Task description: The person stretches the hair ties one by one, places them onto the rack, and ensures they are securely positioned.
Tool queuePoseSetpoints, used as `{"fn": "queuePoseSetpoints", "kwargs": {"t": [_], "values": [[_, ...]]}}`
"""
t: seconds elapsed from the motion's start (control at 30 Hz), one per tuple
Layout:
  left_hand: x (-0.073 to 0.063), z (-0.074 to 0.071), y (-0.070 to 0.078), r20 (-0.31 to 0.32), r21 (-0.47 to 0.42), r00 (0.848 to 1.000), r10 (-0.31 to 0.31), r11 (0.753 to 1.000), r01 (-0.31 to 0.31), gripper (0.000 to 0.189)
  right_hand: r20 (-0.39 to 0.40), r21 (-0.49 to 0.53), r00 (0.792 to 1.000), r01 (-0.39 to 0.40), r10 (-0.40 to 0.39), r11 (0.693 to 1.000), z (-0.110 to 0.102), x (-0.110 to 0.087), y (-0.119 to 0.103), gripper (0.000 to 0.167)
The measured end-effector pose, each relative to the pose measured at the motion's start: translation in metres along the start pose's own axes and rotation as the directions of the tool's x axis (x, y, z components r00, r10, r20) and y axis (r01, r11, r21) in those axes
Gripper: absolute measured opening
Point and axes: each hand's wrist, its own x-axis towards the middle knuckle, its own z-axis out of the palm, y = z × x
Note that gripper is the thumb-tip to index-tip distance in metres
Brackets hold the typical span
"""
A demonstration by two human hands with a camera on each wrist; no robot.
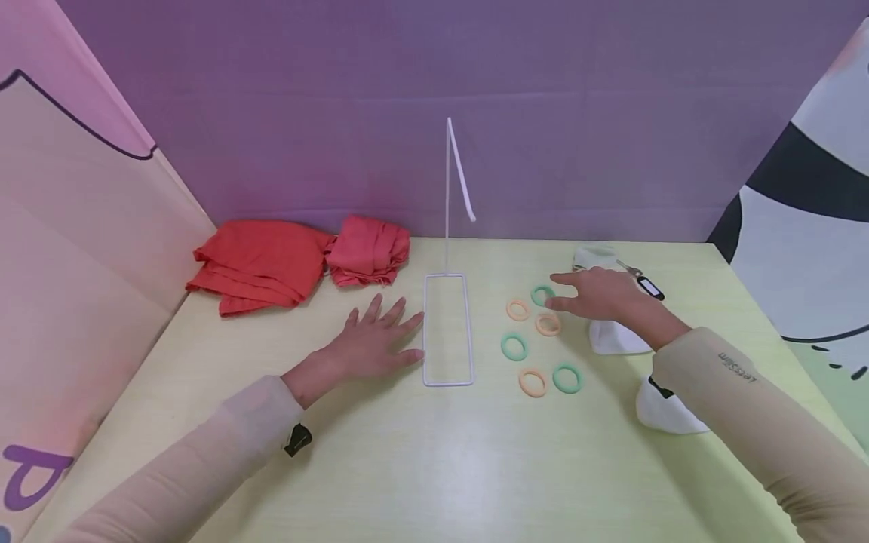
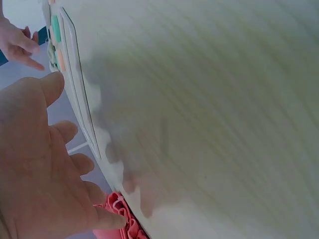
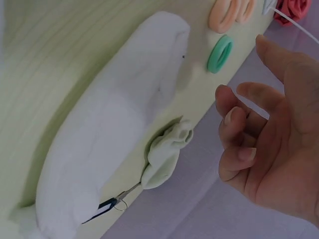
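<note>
A: Free lane?
B: Bottom centre of head view, bare tabletop (image 1: 448, 467). Narrow strip too, between wire stand (image 1: 469, 332) and rings (image 1: 567, 391).
A: Blockers?
B: Stand's upright (image 1: 446, 204) and drooping arm (image 1: 461, 170), upper centre. Left hand (image 1: 370, 345) by stand's left side. White bundle (image 1: 614, 339) under right forearm (image 1: 753, 415), right side.

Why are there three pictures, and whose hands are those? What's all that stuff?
Those belong to a person, not a robot: a left hand and a right hand. The wide picture comes from a camera worn on the head; the others from cameras on each wrist. On the table are a thin white stand, three green rings, three orange rings, red cloths, a long white thing and a little tag. The left hand is beside the stand, the right one near the rings; neither holds anything.
</note>
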Motion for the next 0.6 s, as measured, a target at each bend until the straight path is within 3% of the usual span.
{"fn": "queuePoseSetpoints", "kwargs": {"t": [0.6], "values": [[0.001, 0.017, 0.006, -0.009, 0.03, 1.0, -0.027, 0.999, 0.027, 0.074, 0.045, 0.016, 0.996, -0.077, 0.076, 0.997, 0.015, 0.027, -0.002, 0.073]]}}
